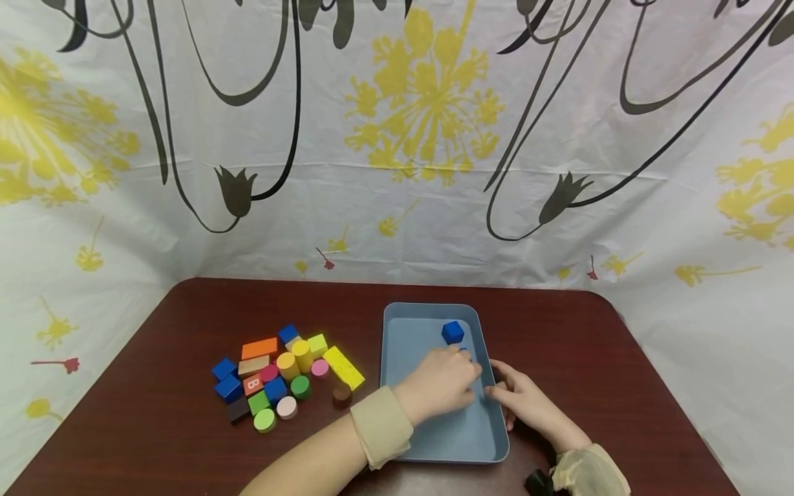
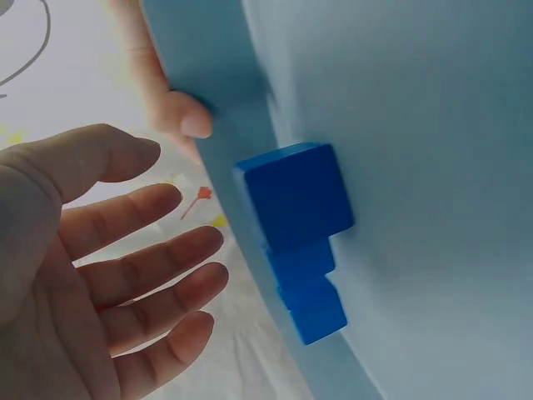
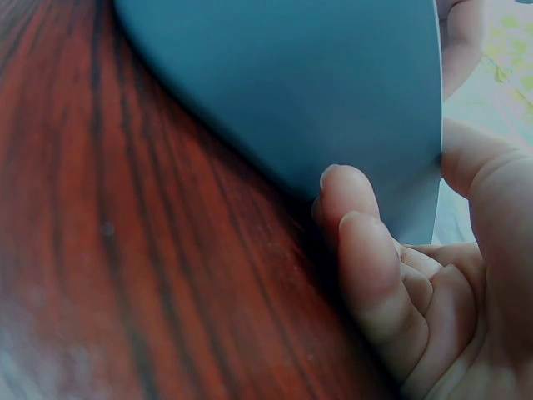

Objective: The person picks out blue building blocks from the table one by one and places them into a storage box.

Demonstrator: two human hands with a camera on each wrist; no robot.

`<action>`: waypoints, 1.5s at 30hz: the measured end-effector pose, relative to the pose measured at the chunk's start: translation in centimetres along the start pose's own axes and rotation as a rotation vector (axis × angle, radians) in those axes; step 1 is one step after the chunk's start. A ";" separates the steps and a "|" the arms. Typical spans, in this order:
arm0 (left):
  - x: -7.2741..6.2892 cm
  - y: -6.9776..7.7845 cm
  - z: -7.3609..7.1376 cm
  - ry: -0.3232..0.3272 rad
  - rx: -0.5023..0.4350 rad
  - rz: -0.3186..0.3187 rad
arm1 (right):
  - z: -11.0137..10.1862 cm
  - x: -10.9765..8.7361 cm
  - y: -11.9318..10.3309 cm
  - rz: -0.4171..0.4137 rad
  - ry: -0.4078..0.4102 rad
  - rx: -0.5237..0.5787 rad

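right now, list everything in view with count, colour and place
Table: 1, dark red-brown, lower half of the head view
Printed cloth: 1, white with yellow, grey and red, behind the table
Tray: 1, blue-grey, on the table
Tray blocks: apparently 3, blue, inside the tray
Loose blocks: about 12, mixed colours, left of the tray
Cylinders: 8, mixed colours, among and beside the loose blocks
Unclear item: 1, black, bottom edge of the head view
Cuffs: 2, beige, at the wrists
Left hand: 1, bare, over the tray
Right hand: 1, bare, gripping the tray's right wall
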State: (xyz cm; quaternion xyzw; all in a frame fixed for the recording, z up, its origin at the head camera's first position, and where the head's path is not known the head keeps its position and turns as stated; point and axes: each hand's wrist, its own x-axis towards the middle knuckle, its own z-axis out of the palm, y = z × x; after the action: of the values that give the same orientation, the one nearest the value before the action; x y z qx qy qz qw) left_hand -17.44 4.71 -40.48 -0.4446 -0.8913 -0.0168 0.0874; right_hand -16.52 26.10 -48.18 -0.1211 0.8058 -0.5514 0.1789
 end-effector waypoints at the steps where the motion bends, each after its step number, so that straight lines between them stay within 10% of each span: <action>1: 0.0 0.0 -0.2 0.002 -0.006 -0.001 | 0.0 0.0 0.0 0.005 -0.002 0.004; 19: -2.0 -3.1 -4.1 0.031 -0.132 -0.112 | 0.0 0.1 0.0 0.058 0.007 0.010; 45: -8.4 -13.2 -8.8 0.100 -0.273 -0.456 | -0.1 0.0 -0.1 0.036 0.009 0.011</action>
State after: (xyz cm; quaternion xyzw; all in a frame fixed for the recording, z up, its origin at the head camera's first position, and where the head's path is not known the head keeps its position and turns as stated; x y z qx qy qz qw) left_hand -21.78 -10.83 -32.64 -0.2388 -0.9524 -0.1782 0.0642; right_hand -16.57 26.11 -48.03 -0.1030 0.8055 -0.5532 0.1858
